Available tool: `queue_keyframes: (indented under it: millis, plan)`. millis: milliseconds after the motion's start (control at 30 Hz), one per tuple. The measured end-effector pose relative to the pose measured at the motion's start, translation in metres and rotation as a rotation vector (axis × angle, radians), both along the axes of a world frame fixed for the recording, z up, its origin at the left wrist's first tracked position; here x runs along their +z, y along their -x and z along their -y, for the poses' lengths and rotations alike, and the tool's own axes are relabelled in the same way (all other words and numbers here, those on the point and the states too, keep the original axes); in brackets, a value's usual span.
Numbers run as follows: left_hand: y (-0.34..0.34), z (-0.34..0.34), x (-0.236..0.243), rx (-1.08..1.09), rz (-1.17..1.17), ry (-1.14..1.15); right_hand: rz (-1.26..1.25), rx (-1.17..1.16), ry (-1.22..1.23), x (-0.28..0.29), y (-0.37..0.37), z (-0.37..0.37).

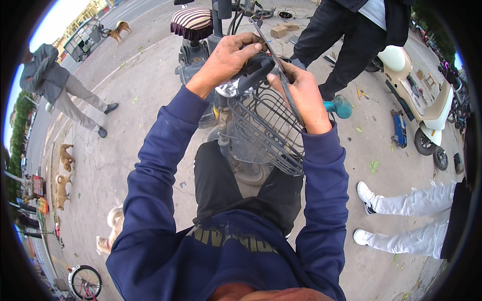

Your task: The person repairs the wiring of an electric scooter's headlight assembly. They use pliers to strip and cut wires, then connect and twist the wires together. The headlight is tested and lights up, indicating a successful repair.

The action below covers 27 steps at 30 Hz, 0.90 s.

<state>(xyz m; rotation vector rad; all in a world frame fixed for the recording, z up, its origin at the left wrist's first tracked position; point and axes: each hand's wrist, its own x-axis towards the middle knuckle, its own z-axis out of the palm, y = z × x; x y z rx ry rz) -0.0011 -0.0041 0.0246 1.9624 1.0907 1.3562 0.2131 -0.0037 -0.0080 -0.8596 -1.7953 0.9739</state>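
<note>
In front of me stands an electric scooter with a dark wire basket below its handlebar. My left hand is closed over the handlebar area, its thumb and fingers pinched near the upper part of a long, thin dark piece. What those fingertips hold is hidden. My right hand is wrapped around the lower part of the long piece, which slants down across the palm towards the wrist. I cannot make out its exact kind. A teal rounded object shows just beyond my right wrist.
A person in black trousers stands close ahead on the right; another in white trousers stands to my right. A cream scooter and a blue tool-like object are at right. A striped seat rises ahead. Several dogs are left.
</note>
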Motion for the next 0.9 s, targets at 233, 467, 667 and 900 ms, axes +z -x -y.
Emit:
queue_keyframes:
  millis: [233,467,667,900]
  plan:
    - [0.001,-0.005,0.007,-0.001,-0.113,0.018,-0.238,-0.238,0.019,0.037,-0.051,0.007]
    - [0.005,0.014,0.005,-0.067,0.140,0.182,0.074,-0.925,-0.243,-0.027,-0.167,0.096]
    - [0.001,0.021,-0.001,0.028,0.120,0.094,0.681,-1.033,0.584,-0.369,-0.289,0.262]
    - [0.012,0.024,-0.009,0.043,0.108,0.126,0.950,-1.171,1.370,-0.542,-0.245,0.452]
